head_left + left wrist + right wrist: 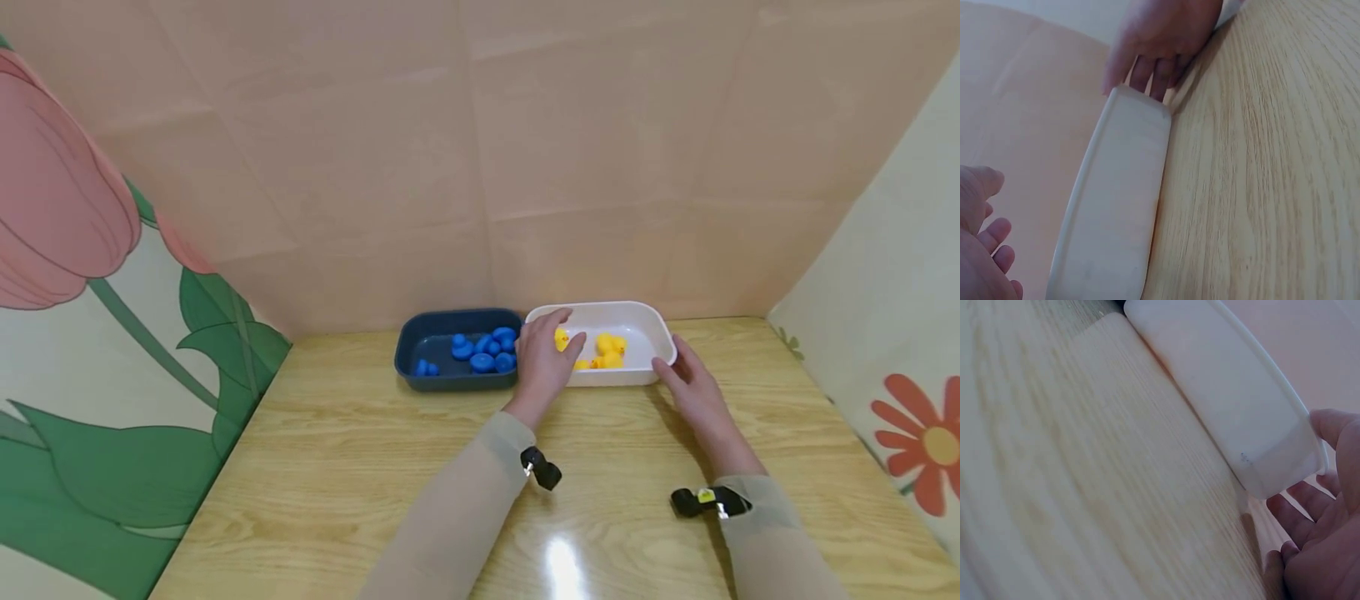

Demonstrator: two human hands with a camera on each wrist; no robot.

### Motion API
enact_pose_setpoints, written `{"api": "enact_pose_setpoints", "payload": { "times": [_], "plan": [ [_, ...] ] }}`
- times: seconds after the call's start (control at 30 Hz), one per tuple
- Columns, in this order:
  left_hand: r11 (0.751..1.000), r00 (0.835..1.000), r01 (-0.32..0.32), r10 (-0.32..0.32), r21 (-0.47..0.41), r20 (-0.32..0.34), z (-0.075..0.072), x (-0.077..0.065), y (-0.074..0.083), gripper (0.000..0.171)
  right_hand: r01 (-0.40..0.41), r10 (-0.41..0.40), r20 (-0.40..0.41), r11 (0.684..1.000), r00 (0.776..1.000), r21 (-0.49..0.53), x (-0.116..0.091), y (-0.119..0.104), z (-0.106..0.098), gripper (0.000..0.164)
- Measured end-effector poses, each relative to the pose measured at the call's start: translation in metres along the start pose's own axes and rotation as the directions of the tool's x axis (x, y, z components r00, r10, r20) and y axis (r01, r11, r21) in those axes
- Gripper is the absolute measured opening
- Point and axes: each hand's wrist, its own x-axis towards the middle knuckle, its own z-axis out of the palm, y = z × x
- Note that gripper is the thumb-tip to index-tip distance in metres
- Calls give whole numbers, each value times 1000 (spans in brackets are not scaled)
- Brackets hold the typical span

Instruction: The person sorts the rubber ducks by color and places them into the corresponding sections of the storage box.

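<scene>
In the head view, my left hand [546,354] hovers over the left end of a white tray [592,377], thumb and fingers apart. Small yellow toy ducks [609,358] lie in the tray, one of them visible between that thumb and the fingers. The left wrist view shows the left hand [982,231] apart from the tray wall [1113,194], with nothing seen in its grasp. At the tray's right end, my right hand [696,387] holds the corner, thumb [1332,425] at the rim and fingers around the end wall.
A dark blue tray [457,384] stands against the white tray's left side, holding several blue toy pieces [483,350]. Both trays sit at the back of the wood-grain table [337,467], close to a pinkish-beige backdrop [390,167]. Flower-printed panels [885,292] flank the sides.
</scene>
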Motion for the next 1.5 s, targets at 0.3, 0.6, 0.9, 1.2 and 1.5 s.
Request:
{"api": "enact_pose_setpoints", "payload": {
  "times": [0.3, 0.6, 0.9, 1.2, 1.5],
  "plan": [
    [999, 999, 42, -42, -20, 5, -13, -19, -11, 44, 9, -9, 2, 1000, 1000, 5, 0, 4, -4, 95],
    [999, 999, 36, -36, -11, -3, -19, -33, -15, 46, 7, -7, 2, 1000, 1000, 1, -1, 6, -11, 96],
    [999, 1000, 18, -18, -42, 6, -36, -49, -26, 48, 29, -29, -16, 1000, 999, 5, 0, 11, -12, 94],
    [1000, 1000, -20, 20, 8, 14, -42, -71, -38, 46, 29, -29, -10, 1000, 1000, -1, 0, 8, -14, 94],
    [990, 992, -126, 126, 59, -1, -43, -80, -39, 45, -21, 21, -10, 1000, 1000, 2, 2, 11, -17, 98]
  ]
}}
